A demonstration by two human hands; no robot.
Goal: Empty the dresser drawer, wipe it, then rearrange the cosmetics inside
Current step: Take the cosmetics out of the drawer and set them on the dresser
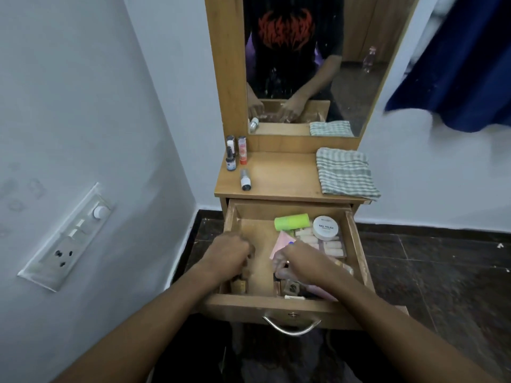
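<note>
The wooden dresser drawer is pulled open below the dresser top. Inside lie a lime green tube, a round white nail polish remover tub, a clear pack of fake nails, a pink packet and small bottles near the front. My left hand is down in the drawer's left side, fingers curled over small bottles; what it holds is hidden. My right hand reaches into the front right over small items, fingers bent around something I cannot make out.
On the dresser top stand several small bottles at the left, one lying down, and a folded striped cloth at the right. A mirror rises behind. Wall with a switch panel is left; dark floor right.
</note>
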